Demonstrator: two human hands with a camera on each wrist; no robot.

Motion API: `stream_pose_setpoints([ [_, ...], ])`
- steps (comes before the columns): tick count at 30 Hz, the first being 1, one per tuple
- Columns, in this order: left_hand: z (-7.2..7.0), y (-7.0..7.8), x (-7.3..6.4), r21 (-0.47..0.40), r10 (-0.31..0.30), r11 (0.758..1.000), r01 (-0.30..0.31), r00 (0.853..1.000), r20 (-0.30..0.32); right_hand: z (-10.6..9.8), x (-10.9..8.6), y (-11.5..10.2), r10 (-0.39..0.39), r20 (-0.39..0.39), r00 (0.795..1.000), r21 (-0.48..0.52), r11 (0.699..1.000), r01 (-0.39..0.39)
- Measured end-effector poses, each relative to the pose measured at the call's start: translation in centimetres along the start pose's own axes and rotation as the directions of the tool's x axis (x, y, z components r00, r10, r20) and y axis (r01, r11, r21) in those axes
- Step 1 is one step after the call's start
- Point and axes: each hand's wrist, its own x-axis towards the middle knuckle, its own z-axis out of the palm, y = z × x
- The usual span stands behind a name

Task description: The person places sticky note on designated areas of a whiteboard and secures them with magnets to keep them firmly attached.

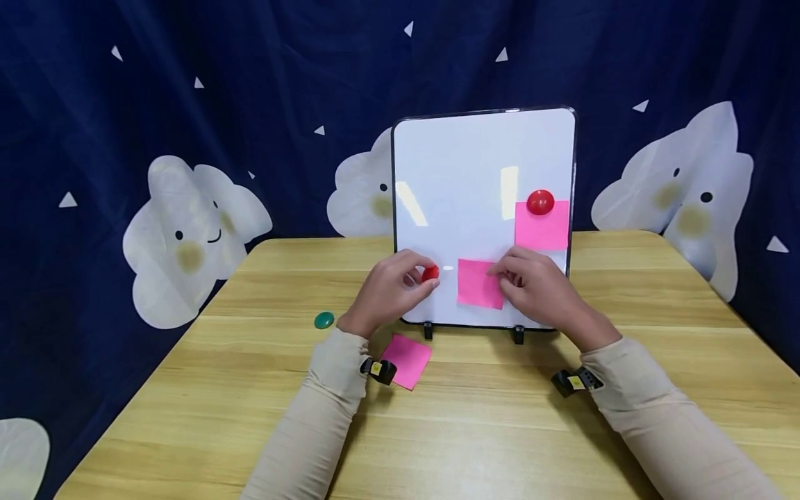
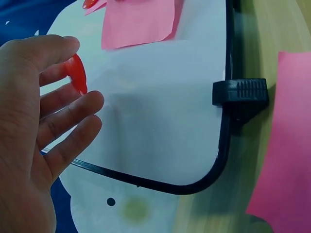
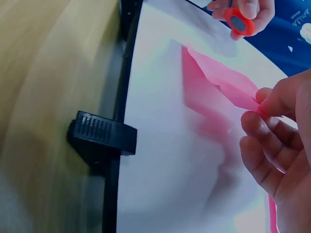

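A red round magnet [image 1: 430, 273] is pinched between thumb and fingers of my left hand [image 1: 390, 288], in front of the lower left of a white board [image 1: 456, 180]. In the right wrist view the grey underside of that magnet [image 3: 238, 22] shows. My right hand [image 1: 537, 285] pinches a pink sticky note [image 1: 478, 283] by its right edge, before the board's lower middle. Seen from the right wrist, this note [image 3: 223, 80] stands off the board and casts a shadow on it. Higher on the right, a second red magnet [image 1: 540, 203] sits on another pink note [image 1: 542, 232].
The board stands upright on black feet [image 1: 519, 335] on a wooden table [image 1: 475, 430]. A loose pink note [image 1: 409, 361] lies on the table near my left wrist. Left of it is a green magnet [image 1: 323, 320]. A dark blue curtain [image 1: 281, 62] hangs behind.
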Motion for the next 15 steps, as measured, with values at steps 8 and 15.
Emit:
stream_pose_setpoints([
  [8, -0.1, 0.1, 0.7, 0.011, -0.004, 1.000, 0.004, 0.999, -0.032, -0.5, 0.8, 0.2, 0.035, -0.039, 0.999, 0.029, 0.999, -0.034],
  [15, 0.2, 0.3, 1.2, 0.009, -0.020, 1.000, 0.020, 0.999, -0.044, -0.4, 1.2, 0.5, 0.081, -0.054, 0.995, 0.048, 0.996, -0.078],
])
